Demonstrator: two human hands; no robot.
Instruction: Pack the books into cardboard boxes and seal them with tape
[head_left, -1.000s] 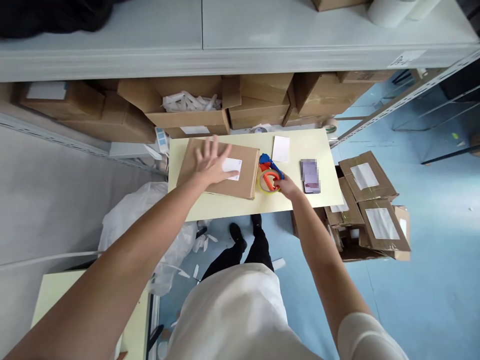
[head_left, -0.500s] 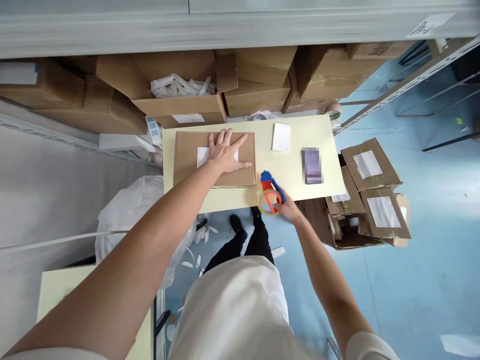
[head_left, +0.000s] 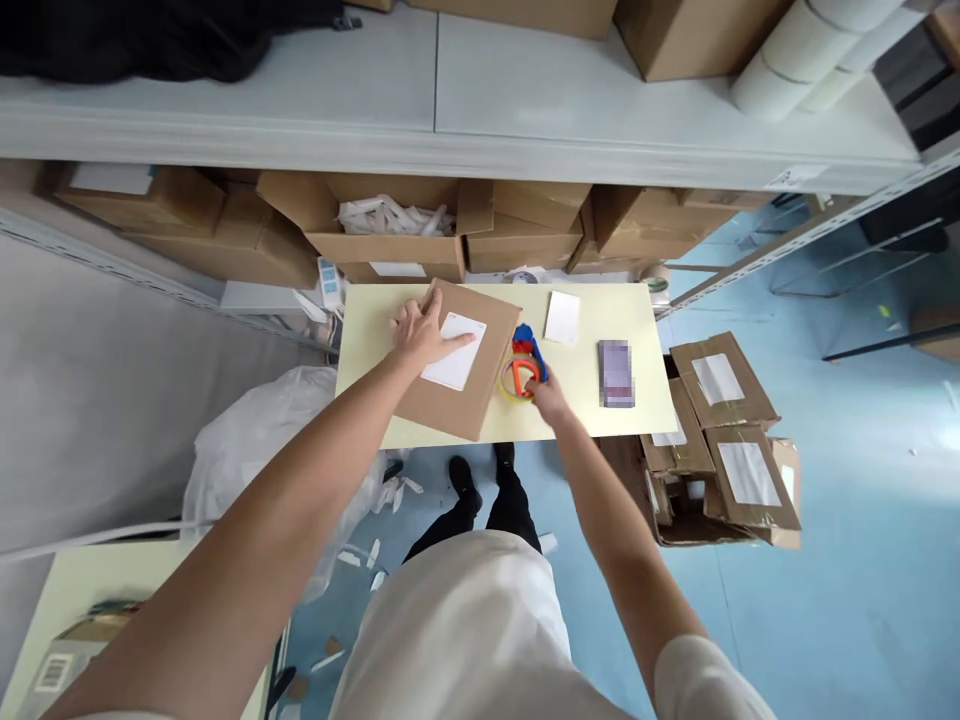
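Observation:
A flat cardboard box (head_left: 491, 345) lies turned at an angle on the pale yellow table (head_left: 581, 420). On its top is a white label (head_left: 451, 370). My left hand (head_left: 420, 335) grips the box's far left edge, its thumb stretched across the label and its fingers curled at the side. Just right of the box, my right hand (head_left: 551, 398) is closed round a blue and red tape dispenser (head_left: 528, 345) with a roll of tape in it. The dispenser is close to the box's right edge; whether they touch I cannot tell.
White paper (head_left: 562, 317) and a blurred purple item (head_left: 616, 374) lie on the table's right half. Behind stand open cardboard boxes (head_left: 390, 247) under a grey shelf (head_left: 525, 150). Stacked cartons (head_left: 739, 425) sit on the floor at right; a white plastic bag (head_left: 255, 430) is at left.
The box has turned from square with the table to a slant. My left hand has shifted from flat on its top to its left edge. The tape dispenser has moved closer to the box.

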